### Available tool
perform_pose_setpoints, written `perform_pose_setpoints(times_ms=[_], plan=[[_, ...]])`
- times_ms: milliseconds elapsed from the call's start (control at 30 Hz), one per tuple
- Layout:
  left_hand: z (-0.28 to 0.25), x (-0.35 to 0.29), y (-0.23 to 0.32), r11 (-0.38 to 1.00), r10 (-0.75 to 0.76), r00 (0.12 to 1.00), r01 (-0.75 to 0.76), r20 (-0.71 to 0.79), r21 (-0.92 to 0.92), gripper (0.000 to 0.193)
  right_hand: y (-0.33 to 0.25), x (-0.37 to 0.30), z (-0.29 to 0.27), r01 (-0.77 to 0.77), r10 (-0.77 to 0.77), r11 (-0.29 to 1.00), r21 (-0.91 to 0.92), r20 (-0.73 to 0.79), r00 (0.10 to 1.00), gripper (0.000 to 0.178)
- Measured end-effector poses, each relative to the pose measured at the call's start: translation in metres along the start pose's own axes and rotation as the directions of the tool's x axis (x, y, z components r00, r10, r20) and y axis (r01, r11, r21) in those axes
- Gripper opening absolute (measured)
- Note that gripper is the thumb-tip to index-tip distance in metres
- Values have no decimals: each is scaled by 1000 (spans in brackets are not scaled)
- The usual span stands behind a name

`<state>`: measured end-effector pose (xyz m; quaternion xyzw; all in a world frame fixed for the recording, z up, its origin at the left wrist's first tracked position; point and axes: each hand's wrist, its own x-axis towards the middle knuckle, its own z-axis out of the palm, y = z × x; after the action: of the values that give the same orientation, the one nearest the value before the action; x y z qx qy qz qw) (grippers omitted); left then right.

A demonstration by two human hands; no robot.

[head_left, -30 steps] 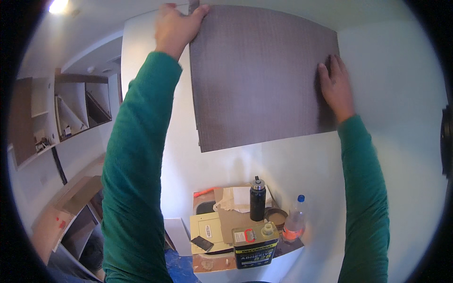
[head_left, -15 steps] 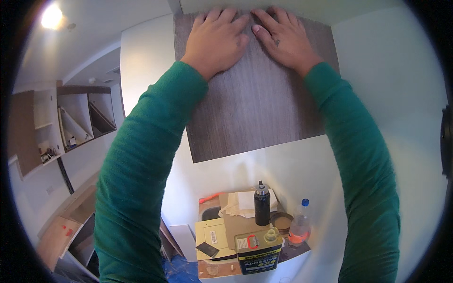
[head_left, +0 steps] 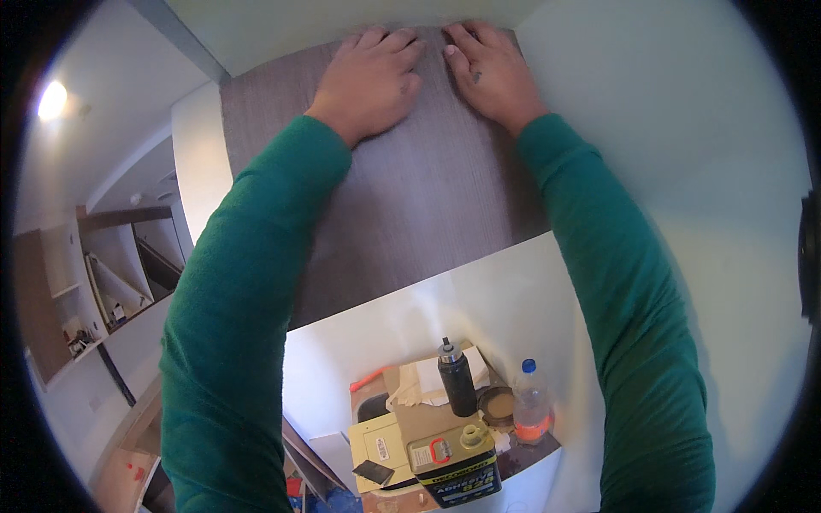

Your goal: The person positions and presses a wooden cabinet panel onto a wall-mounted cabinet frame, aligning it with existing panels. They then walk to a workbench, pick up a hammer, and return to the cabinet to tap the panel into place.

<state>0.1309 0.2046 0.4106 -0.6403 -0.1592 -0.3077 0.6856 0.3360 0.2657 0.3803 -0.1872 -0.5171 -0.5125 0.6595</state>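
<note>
Against pale wall (head_left: 684, 154): grey panel (head_left: 410, 197) pressed flat, risen higher than before; left hand (head_left: 372, 81) and right hand (head_left: 492, 73) side by side near its top, fingers spread, gripping nothing.

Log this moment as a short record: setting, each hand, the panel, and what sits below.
setting: white wall, seen from a head camera
panel: grey-brown sheet lying flat on the wall, upper edge near the ceiling
left hand: flat on the panel near its top, fingers spread
right hand: flat on the panel, beside the left hand
sleeves: green
below: black flask, plastic bottle with blue cap, adhesive can, cardboard
</note>
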Motion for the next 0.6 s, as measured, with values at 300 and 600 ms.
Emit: perform_pose_setpoints(times_ms=[300,600], plan=[[16,21,22,991,-70,997,72,-22,115,51,14,2,10,37,-37,999,1,-101,994,35],[24,29,33,989,-64,998,67,-28,129,46,9,-2,-2,-306,329,931,-200,94,940,53]])
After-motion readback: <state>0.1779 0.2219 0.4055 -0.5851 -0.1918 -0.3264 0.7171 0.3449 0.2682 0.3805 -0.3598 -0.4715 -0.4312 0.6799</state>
